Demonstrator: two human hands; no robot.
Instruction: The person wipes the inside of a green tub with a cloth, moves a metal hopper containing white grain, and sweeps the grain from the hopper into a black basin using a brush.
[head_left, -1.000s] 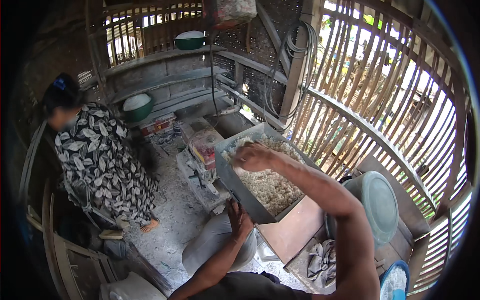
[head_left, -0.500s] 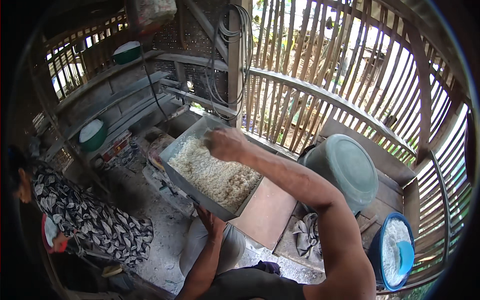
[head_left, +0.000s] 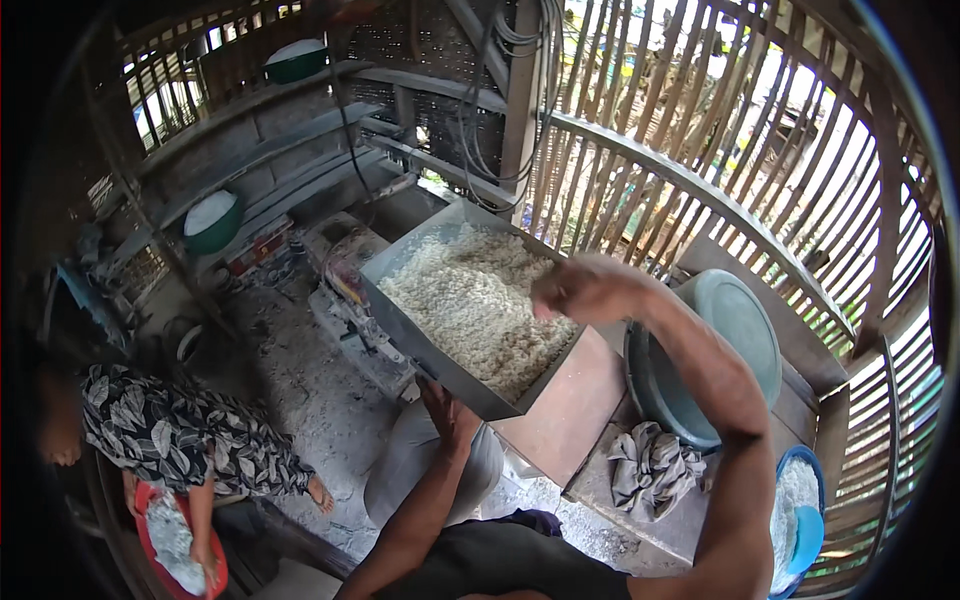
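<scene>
A grey metal tray (head_left: 445, 372) with raised walls holds a bed of crumbly, off-white grated meal (head_left: 465, 295). My right hand (head_left: 585, 290) is over the tray's right side, fingers curled inward; whether anything is in them is hidden. At the tray's near left corner, my left hand (head_left: 450, 412) grips low on the outer wall, its fingertips partly out of sight. Beneath the tray's left side stands a dusty machine (head_left: 350, 320). A flat tan board (head_left: 570, 405) adjoins the tray's right side.
At right are a large grey-green tub (head_left: 740, 310), a crumpled grey cloth (head_left: 650, 470) and a blue basin (head_left: 815, 465) of white meal with a blue scoop. Green basins (head_left: 213, 235) sit left. A co-worker in patterned clothing (head_left: 150, 410) reaches into a red basin (head_left: 150, 560).
My right hand has moved from the tray's far end toward its right edge, and the meal's surface looks more spread. The co-worker's red basin has come further into view.
</scene>
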